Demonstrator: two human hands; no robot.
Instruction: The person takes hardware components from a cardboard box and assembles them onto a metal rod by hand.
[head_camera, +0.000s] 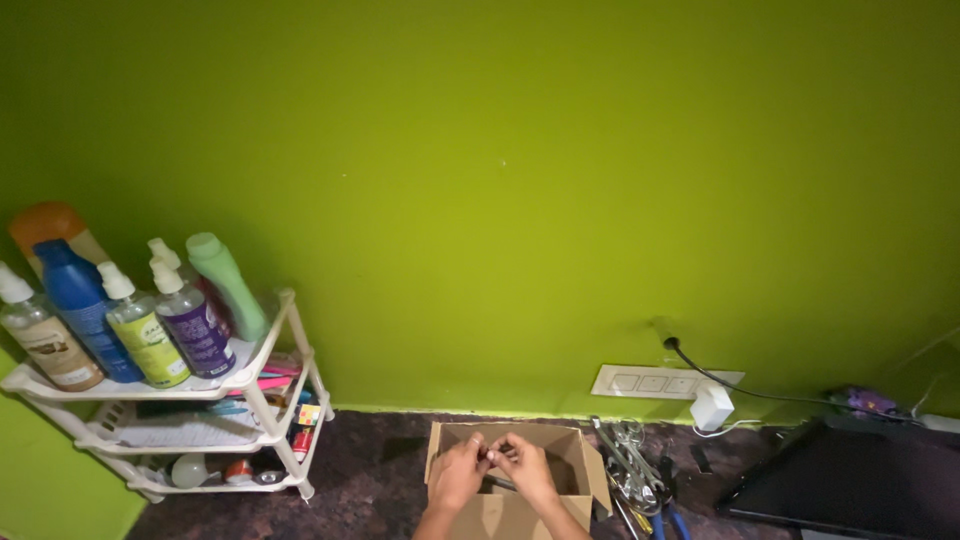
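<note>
A home corner: bright green wall (520, 180), white plastic rack (270, 400) of toiletry bottles (150, 330) at left, wall switchboard (650, 381) at right.

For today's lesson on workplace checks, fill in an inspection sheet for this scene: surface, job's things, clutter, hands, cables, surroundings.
Surface: dark speckled counter, dimly lit.
Job's things: open cardboard box below the hands; a tiny item pinched between them, too small to identify.
Clutter: loose hand tools, among them blue-handled pliers, beside the box.
Hands: left hand and right hand meet above the box, fingers closed together on the tiny item.
Cables: black cable runs from the wall to the right; white adapter at the switch plate.
Surroundings: green wall; white tiered rack of bottles on the left; dark flat screen on the right.
</note>
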